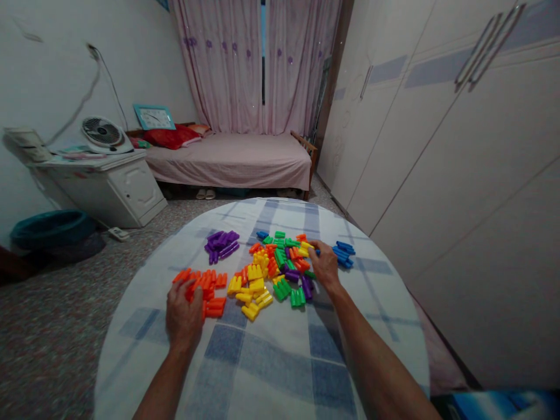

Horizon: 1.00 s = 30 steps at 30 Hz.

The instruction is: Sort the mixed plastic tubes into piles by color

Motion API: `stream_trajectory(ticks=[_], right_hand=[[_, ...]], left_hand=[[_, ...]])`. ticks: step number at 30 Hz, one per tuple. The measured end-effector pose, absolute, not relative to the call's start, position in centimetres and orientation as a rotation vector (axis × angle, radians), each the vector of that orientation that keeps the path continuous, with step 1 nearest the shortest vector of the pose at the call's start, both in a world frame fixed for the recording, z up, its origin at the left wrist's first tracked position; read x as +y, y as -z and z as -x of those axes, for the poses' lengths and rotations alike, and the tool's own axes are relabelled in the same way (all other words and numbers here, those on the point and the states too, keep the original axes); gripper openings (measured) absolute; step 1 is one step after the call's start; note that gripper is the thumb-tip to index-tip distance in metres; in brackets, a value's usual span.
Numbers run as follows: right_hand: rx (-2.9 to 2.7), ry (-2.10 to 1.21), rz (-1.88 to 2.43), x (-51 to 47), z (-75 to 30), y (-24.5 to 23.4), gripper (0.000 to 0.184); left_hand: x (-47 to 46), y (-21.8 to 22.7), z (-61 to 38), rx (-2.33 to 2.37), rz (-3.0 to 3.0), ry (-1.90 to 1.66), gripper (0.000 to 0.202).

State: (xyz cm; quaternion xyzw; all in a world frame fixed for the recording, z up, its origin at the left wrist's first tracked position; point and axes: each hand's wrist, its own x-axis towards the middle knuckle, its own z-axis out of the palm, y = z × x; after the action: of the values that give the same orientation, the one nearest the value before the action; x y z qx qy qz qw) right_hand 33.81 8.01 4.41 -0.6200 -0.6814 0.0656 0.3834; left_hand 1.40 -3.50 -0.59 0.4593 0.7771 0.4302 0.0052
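Coloured plastic pegs lie sorted in heaps on a round table (pixel 271 361) with a blue checked cloth. My left hand (pixel 184 315) rests on the near edge of the orange heap (pixel 205 289), fingers curled over orange pegs. My right hand (pixel 324 263) reaches to the right side of the mixed heap (pixel 284 256), fingers pinched on a blue peg (pixel 317 252). A blue heap (pixel 343 254) lies just right of that hand. A purple heap (pixel 222 244) sits at the far left, yellow pegs (pixel 251 291) in the middle, green pegs (pixel 291 291) beside them.
White wardrobe doors (pixel 437 175) stand close on the right. A bed (pixel 231 157) lies beyond the table under pink curtains. A white cabinet (pixel 109 186) with a fan (pixel 102 134) is at the left, with a teal basin (pixel 50 227) on the floor.
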Motion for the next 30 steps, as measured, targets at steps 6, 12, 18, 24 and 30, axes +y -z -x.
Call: stream_trajectory(ticks=[6, 12, 18, 24, 30], right_hand=[[-1.508, -0.286, 1.72, 3.9, -42.8, -2.4, 0.039], [-1.53, -0.412, 1.782, 1.7, -44.5, 0.0, 0.037], [-1.635, -0.242, 1.8, 1.6, -44.2, -0.4, 0.032], [-1.79, -0.108, 1.5, 2.8, -39.3, -2.8, 0.028], [-1.967, -0.212, 1.32, 4.5, -29.1, -4.3, 0.022]], left_hand=[[-3.4, 0.9, -1.2, 2.432, -1.416, -1.376, 0.037], [-3.5, 0.9, -1.2, 2.406, -1.387, -1.426, 0.036], [-3.6, 0.8, -1.3, 2.37, -1.356, -1.492, 0.033], [-3.5, 1.2, -1.1, 2.361, -1.369, -1.51, 0.033], [-3.5, 1.0, -1.2, 2.365, -1.359, -1.474, 0.033]])
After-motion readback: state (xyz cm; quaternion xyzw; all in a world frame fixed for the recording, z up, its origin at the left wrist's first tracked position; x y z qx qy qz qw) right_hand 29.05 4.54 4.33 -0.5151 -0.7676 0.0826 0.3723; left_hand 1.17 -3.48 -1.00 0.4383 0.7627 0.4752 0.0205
